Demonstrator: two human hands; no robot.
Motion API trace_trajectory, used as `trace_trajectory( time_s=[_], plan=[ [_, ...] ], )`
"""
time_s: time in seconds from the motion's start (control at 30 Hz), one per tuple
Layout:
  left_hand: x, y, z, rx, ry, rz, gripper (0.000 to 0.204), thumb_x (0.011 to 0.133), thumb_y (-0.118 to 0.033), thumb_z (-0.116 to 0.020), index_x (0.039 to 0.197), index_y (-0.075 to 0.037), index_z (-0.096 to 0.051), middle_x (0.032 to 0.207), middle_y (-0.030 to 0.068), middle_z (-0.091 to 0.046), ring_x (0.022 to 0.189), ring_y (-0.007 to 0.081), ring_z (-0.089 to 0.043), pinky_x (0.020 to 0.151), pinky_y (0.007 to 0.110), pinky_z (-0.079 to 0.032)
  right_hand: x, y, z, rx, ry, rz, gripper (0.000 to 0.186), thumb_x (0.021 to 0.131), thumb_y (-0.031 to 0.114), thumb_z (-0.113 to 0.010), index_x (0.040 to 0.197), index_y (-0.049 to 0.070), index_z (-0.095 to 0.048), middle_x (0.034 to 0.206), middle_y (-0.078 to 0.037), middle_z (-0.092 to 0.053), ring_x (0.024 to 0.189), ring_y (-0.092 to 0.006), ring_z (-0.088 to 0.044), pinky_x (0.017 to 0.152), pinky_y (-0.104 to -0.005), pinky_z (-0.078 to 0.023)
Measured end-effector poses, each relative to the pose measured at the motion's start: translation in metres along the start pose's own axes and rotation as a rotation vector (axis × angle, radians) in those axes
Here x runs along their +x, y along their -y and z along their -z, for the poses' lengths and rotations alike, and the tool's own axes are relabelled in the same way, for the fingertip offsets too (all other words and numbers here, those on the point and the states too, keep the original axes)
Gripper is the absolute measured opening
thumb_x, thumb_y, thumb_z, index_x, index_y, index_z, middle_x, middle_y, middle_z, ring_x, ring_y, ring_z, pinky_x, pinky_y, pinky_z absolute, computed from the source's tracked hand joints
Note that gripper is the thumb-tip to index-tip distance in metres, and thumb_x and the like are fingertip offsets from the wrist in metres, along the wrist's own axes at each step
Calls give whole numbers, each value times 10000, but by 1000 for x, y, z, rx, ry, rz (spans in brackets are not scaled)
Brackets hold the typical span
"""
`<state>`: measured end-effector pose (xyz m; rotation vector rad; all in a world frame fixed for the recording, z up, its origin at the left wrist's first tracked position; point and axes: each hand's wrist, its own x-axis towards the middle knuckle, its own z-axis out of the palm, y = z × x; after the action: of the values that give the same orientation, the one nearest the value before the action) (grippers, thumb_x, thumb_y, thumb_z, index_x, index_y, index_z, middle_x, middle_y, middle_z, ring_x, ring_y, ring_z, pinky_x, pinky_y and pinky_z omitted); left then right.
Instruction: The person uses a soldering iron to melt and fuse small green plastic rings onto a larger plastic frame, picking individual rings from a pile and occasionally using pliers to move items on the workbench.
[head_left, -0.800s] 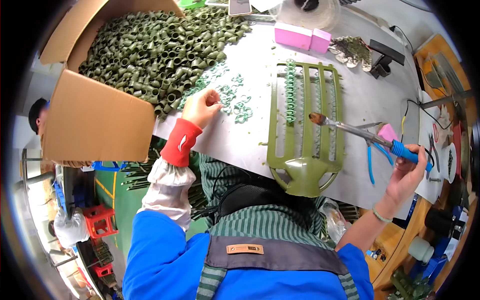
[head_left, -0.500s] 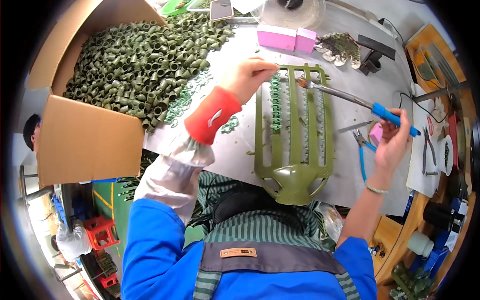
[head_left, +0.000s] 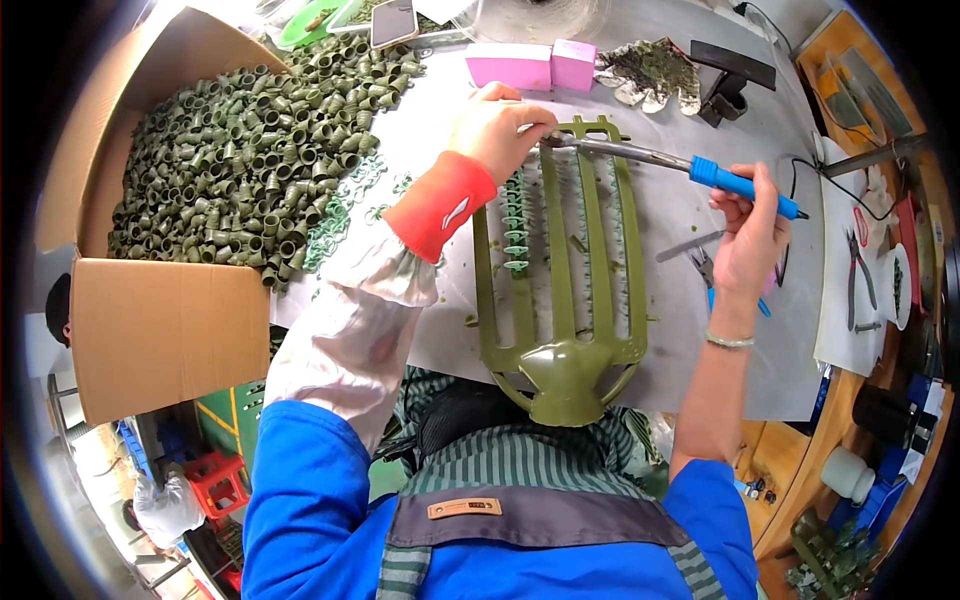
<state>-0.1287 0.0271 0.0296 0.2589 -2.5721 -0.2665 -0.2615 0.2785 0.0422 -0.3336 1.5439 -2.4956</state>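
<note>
My left hand [head_left: 497, 135], with a red cuff at the wrist, is over the top-left of an olive plastic slotted frame [head_left: 560, 370], its thumb and finger pinched on something I cannot make out. My right hand [head_left: 748, 225] grips the blue handle of a soldering-iron-like tool [head_left: 655, 157], whose metal shaft reaches left to my left fingertips. A column of small green plastic rings [head_left: 516, 225] runs down the frame's left bar. Loose green rings [head_left: 330, 232] lie left of it. Blue-handled pliers [head_left: 706, 272] and a flat metal strip [head_left: 688, 245] lie beneath the tool, right of the frame.
An open cardboard box [head_left: 170, 340] full of olive fittings [head_left: 230, 170] fills the left. Pink blocks [head_left: 510, 65], a stained glove [head_left: 645, 72], a black stand [head_left: 728, 80] and a phone [head_left: 393, 22] sit at the back. More pliers [head_left: 858, 275] lie rightward. A person [head_left: 58, 308] is far left.
My left hand has moved from the loose rings up to the frame's top end. My right hand has raised the tool, bringing its tip to my left fingertips. The view has shifted slightly.
</note>
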Motion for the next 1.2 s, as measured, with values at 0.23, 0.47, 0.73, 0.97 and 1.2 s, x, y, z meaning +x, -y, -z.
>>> trace_trajectory(
  time_s=[0.23,0.47,0.73,0.97,1.2],
  plan=[
    [19,-31,-30,-324,-88,-65,158,806,-191,-696,941,-110,-689,848,37,-682,918,192,-600,793,317,-481,-15,56,48,-130,-232,33,271,891,260,-590,789,11,-628,706,-59,-628,553,-103,-565,548,-205,-450],
    [-43,60,30,37,268,416,202,826,-236,-658,842,-36,-682,662,77,-664,599,178,-652,611,283,-510,-23,73,61,-125,-196,42,283,898,277,-573,783,20,-596,696,-53,-598,556,-97,-516,553,-212,-417],
    [-61,40,19,-74,189,552,360,739,-366,-772,875,-61,-635,675,46,-597,610,134,-573,594,274,-480,-23,75,65,-124,-205,61,293,910,275,-555,780,14,-583,698,-52,-570,553,-101,-493,558,-211,-403],
    [-57,42,6,-204,248,455,237,759,-208,-751,882,-41,-637,739,77,-650,634,134,-604,605,266,-494,-27,82,72,-130,-252,52,290,912,266,-552,778,11,-580,697,-51,-564,558,-105,-490,558,-214,-404],
    [-36,42,33,-477,201,704,302,865,-221,-665,1123,-73,-609,815,65,-678,679,112,-625,641,238,-502,-26,79,74,-117,-261,61,284,906,265,-563,781,10,-583,716,-54,-567,556,-102,-481,552,-210,-403]
  ],
)
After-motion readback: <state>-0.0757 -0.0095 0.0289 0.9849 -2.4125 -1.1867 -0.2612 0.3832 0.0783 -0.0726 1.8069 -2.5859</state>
